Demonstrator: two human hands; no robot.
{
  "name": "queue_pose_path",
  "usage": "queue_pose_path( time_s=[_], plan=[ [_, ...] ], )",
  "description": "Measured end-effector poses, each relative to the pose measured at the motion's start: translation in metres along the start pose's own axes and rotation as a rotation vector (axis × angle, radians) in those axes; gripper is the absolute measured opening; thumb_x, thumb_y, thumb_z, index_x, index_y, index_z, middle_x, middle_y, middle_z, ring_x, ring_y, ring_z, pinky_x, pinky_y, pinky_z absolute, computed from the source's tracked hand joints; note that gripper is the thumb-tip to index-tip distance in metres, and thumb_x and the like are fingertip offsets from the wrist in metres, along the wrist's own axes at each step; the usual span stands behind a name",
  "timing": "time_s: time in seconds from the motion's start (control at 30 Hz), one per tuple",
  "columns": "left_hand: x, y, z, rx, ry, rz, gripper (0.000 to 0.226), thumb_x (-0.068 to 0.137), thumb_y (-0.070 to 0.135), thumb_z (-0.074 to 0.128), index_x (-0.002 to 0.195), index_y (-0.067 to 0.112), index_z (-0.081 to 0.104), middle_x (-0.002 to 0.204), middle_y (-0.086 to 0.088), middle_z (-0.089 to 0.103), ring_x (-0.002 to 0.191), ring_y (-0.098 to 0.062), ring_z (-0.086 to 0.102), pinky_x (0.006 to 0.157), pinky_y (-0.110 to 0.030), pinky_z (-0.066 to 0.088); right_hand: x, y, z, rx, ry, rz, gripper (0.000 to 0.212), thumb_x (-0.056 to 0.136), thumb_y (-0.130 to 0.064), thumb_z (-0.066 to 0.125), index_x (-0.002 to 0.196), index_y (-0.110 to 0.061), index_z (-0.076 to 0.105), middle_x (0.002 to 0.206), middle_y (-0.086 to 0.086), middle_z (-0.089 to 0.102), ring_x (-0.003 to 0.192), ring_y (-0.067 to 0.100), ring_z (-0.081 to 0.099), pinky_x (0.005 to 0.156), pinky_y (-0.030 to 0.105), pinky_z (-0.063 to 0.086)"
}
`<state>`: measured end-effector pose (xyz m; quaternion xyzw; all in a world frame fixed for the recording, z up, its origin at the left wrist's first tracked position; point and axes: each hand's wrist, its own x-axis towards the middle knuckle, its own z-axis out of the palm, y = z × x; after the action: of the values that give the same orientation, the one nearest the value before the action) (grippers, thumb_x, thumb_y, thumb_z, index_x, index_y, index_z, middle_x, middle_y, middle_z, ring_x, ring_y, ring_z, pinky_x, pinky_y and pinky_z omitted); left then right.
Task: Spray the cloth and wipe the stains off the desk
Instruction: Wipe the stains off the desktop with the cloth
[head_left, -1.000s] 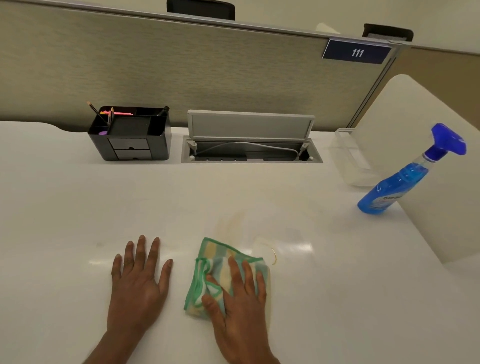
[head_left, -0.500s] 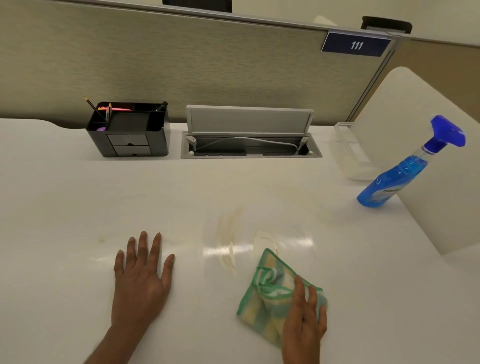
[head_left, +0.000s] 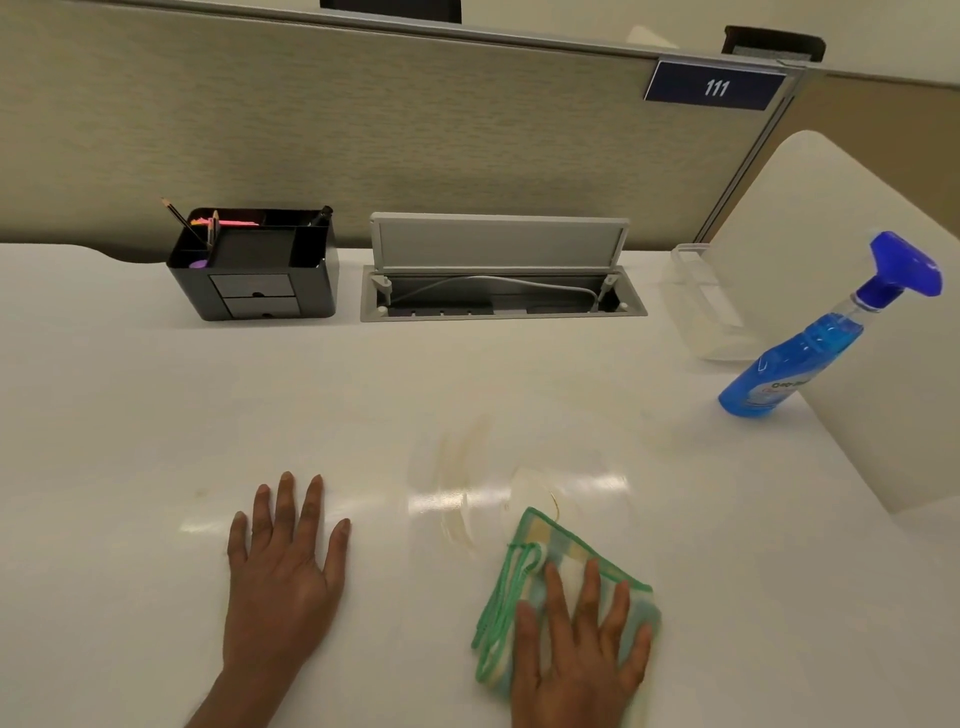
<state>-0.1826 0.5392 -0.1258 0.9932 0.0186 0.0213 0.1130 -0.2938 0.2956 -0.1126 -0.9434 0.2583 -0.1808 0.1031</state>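
- Head view, right side: the right hand (head_left: 582, 644) lies flat on a folded, green-edged checked cloth (head_left: 558, 543). Its fingers (head_left: 589, 592) are straight and spread, pressing the cloth down rather than gripping it.
- Head view, left side: the left hand (head_left: 283, 566) rests palm-down on the white laminate desk (head_left: 156, 415), fingers extended and holding nothing. It appears to serve as a brace.
- Head view, centre: pale brown smeared stains (head_left: 460, 467) and a faint ring mark (head_left: 550, 499) lie just beyond the cloth's far corner and are not yet wiped away.
- Head view, far right: a translucent blue spray bottle (head_left: 810, 343) stands well apart from both hands.
- Head view, rear: a black plastic desk organiser (head_left: 254, 265) and an open grey cable tray (head_left: 498, 291) sit against the partition.
- Step in hand, judged: wiping. Good technique would carry the cloth forward and leftward over the smears in overlapping strokes, with pressure kept even under the flat palm and the folds held together, so that residue lifts rather than spreads.
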Motion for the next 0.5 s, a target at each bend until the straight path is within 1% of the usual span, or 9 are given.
queue_pose_path(
  time_s=[0.03, 0.1, 0.2, 0.4, 0.5],
  plan=[
    [0.000, 0.000, 0.000, -0.002, 0.001, -0.002, 0.068, 0.098, 0.058, 0.020, 0.158, 0.027, 0.023, 0.166, -0.007, 0.025, 0.154, -0.029, 0.019, 0.125, -0.049, 0.011, 0.001, -0.001, 0.000, -0.035, -0.044, -0.030, 0.060, 0.095, -0.063, 0.027, 0.131, -0.032, 0.064, 0.147, 0.010, 0.055, 0.138, 0.039, 0.045, 0.115, 0.061, 0.021],
    [0.000, 0.000, 0.000, 0.000, -0.002, -0.005, 0.068, 0.098, 0.058, 0.021, 0.158, 0.027, 0.022, 0.166, -0.007, 0.025, 0.155, -0.028, 0.019, 0.125, -0.049, 0.011, 0.005, 0.000, 0.003, -0.082, -0.124, -0.065, 0.064, 0.090, -0.070, 0.029, 0.135, -0.037, 0.059, 0.151, 0.009, 0.050, 0.140, 0.040, 0.043, 0.115, 0.061, 0.020],
    [0.000, 0.000, -0.001, -0.002, -0.007, -0.004, 0.068, 0.098, 0.058, 0.020, 0.159, 0.027, 0.022, 0.166, -0.007, 0.025, 0.155, -0.028, 0.018, 0.125, -0.049, 0.010, 0.016, 0.004, 0.007, -0.119, -0.126, -0.040, 0.062, 0.087, -0.067, 0.037, 0.138, -0.037, 0.057, 0.152, 0.009, 0.048, 0.141, 0.039, 0.042, 0.116, 0.061, 0.020],
    [0.001, -0.001, 0.000, 0.010, -0.015, -0.003, 0.068, 0.098, 0.057, 0.022, 0.159, 0.027, 0.022, 0.166, -0.007, 0.025, 0.155, -0.028, 0.018, 0.125, -0.049, 0.011, 0.059, 0.005, 0.021, -0.140, -0.055, 0.010, 0.056, 0.092, -0.059, 0.043, 0.141, -0.033, 0.054, 0.155, 0.012, 0.044, 0.143, 0.040, 0.036, 0.116, 0.059, 0.019],
    [0.001, -0.001, 0.001, 0.007, -0.018, -0.004, 0.067, 0.098, 0.057, 0.023, 0.159, 0.028, 0.019, 0.167, -0.006, 0.022, 0.155, -0.027, 0.016, 0.126, -0.049, 0.009, 0.090, 0.006, 0.033, -0.161, -0.044, 0.045, 0.055, 0.094, -0.060, 0.042, 0.141, -0.033, 0.054, 0.155, 0.015, 0.043, 0.143, 0.041, 0.034, 0.117, 0.059, 0.018]
  ],
)
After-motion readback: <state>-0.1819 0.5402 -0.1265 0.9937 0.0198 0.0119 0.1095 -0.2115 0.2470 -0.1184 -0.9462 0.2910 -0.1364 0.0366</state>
